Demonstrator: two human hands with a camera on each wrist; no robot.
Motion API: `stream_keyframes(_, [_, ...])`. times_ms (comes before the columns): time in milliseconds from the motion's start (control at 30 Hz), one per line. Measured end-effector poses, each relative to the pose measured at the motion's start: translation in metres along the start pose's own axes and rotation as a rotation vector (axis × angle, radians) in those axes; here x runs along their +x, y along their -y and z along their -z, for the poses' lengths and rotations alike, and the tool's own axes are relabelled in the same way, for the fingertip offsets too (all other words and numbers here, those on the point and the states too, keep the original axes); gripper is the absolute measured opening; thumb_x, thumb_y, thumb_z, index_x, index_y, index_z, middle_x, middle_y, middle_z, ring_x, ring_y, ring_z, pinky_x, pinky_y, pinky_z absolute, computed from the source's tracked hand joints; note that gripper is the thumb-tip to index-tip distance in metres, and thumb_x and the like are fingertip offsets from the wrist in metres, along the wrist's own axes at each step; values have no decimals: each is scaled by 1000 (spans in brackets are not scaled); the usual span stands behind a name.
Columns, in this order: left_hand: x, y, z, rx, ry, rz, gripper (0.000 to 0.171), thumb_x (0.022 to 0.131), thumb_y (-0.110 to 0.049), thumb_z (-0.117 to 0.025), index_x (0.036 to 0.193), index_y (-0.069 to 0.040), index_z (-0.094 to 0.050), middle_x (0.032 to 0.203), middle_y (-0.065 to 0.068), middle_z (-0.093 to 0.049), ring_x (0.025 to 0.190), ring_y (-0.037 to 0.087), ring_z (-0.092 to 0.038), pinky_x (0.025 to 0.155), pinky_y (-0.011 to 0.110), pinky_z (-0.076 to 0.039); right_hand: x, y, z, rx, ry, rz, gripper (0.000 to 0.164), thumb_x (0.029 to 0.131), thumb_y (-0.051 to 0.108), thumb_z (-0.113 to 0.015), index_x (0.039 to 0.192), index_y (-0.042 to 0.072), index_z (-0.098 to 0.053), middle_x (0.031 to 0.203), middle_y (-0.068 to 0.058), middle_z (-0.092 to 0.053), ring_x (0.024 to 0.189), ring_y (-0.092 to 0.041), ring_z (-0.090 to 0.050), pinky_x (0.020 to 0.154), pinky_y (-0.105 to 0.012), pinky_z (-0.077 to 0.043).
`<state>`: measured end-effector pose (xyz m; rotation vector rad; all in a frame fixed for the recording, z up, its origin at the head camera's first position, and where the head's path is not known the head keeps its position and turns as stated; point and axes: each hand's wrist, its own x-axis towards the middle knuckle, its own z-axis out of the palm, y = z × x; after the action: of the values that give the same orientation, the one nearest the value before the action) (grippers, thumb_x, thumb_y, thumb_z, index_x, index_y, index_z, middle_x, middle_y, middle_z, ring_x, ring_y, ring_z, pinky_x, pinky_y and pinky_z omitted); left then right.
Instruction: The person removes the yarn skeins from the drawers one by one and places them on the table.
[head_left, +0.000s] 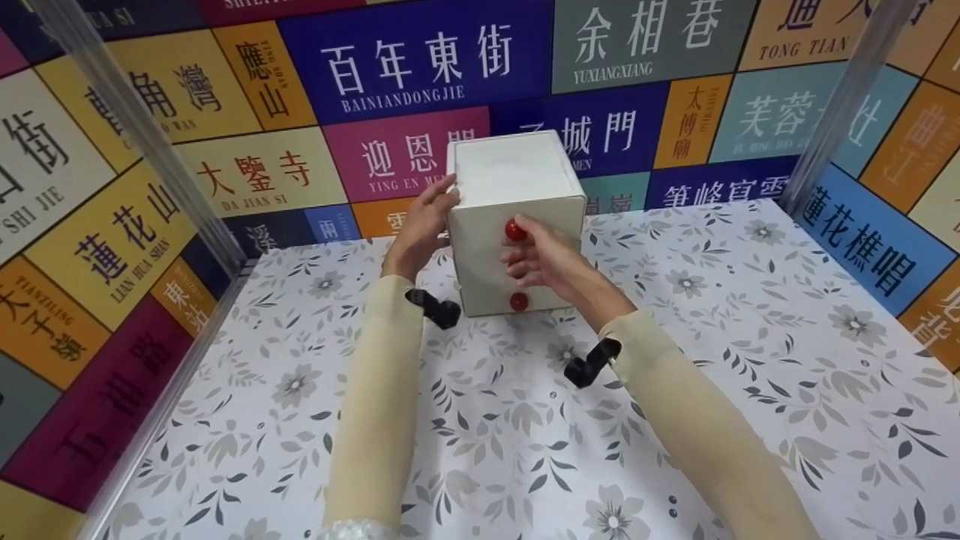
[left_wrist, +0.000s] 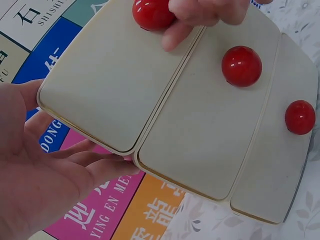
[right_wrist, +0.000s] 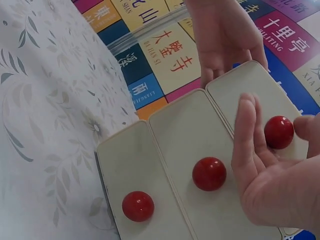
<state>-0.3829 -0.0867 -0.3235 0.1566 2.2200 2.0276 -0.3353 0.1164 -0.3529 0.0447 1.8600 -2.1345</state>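
A small white drawer box (head_left: pixel 517 169) stands on the table, its front split into three drawers with a round red knob on each. My right hand (head_left: pixel 551 262) is at the top drawer, thumb and fingers around its red knob (right_wrist: pixel 279 132). The middle knob (left_wrist: pixel 241 66) and the bottom knob (head_left: pixel 519 301) stand free of the fingers. Against the box's left side rests my left hand (head_left: pixel 421 229), its fingers extended along the side and thumb near the top edge. All three drawer fronts look flush in the left wrist view.
A white tablecloth (head_left: pixel 480 450) with grey flowers and leaves covers the table. Behind the box rises a wall of coloured panels (head_left: pixel 412 60) with street names. Clear corner strips (head_left: pixel 150 127) edge it. Black wrist bands (head_left: pixel 592 364) sit on both arms.
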Motion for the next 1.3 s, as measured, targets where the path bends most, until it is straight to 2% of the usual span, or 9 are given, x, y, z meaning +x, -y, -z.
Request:
stream_keyframes(133, [0, -1, 0, 12, 8, 10, 50, 106, -36, -46, 155, -32, -36, 163, 4, -35, 146, 36, -41, 117, 56, -39, 2, -1, -2, 27, -64, 11, 46, 103, 47, -49, 109, 5, -65, 82, -1, -70, 64, -12, -63, 54, -23, -55])
stream_keyframes(300, [0, -2, 3, 1, 21, 28, 50, 105, -36, -48, 155, -33, -38, 161, 6, -38, 144, 38, -43, 118, 56, -39, 0, -3, -4, 22, -75, 23, 42, 103, 46, -48, 105, 8, -64, 81, 1, -69, 63, -11, -61, 52, -22, -54])
stream_keyframes(433, [-3, -3, 5, 15, 51, 18, 51, 106, -37, -48, 156, -31, -37, 160, 9, -39, 143, 37, -44, 118, 55, -40, -7, -5, -3, 7, -69, 19, 40, 104, 46, -48, 107, 9, -63, 82, 1, -69, 65, -11, -61, 53, -21, -54])
stream_keyframes(633, [-3, -7, 7, 105, 90, 19, 51, 107, -42, -44, 157, -37, -32, 164, 4, -33, 149, 35, -37, 119, 53, -38, -23, -9, -1, -63, -50, 39, 45, 103, 50, -47, 115, 10, -62, 92, -1, -68, 77, -15, -63, 61, -24, -57])
stream_keyframes(767, [-3, -6, 10, 124, 108, 21, 52, 107, -43, -41, 157, -39, -29, 165, 2, -31, 149, 37, -35, 120, 54, -37, -31, -11, -2, -78, -54, 45, 45, 104, 49, -47, 120, 9, -61, 94, -1, -69, 81, -16, -64, 62, -24, -58])
stream_keyframes(1000, [-3, -6, 10, 129, 118, 5, 52, 107, -43, -40, 158, -38, -28, 166, 4, -29, 149, 38, -35, 121, 55, -35, -44, -14, -4, -74, -62, 59, 45, 103, 49, -48, 117, 8, -63, 92, -2, -68, 74, -15, -63, 56, -22, -57])
stream_keyframes(1167, [-4, -5, 9, 161, 104, -11, 52, 108, -43, -38, 158, -38, -27, 167, 2, -27, 150, 37, -33, 120, 57, -35, -54, -18, -5, -80, -42, 65, 45, 104, 47, -47, 114, 6, -62, 83, 0, -68, 70, -13, -64, 55, -22, -56])
stream_keyframes(1300, [-6, -4, 9, 150, 92, -14, 52, 108, -41, -38, 158, -36, -27, 164, 5, -32, 147, 35, -40, 118, 55, -39, -62, -20, -8, -71, -33, 52, 43, 105, 44, -47, 113, 5, -62, 77, 0, -68, 66, -12, -63, 52, -22, -55])
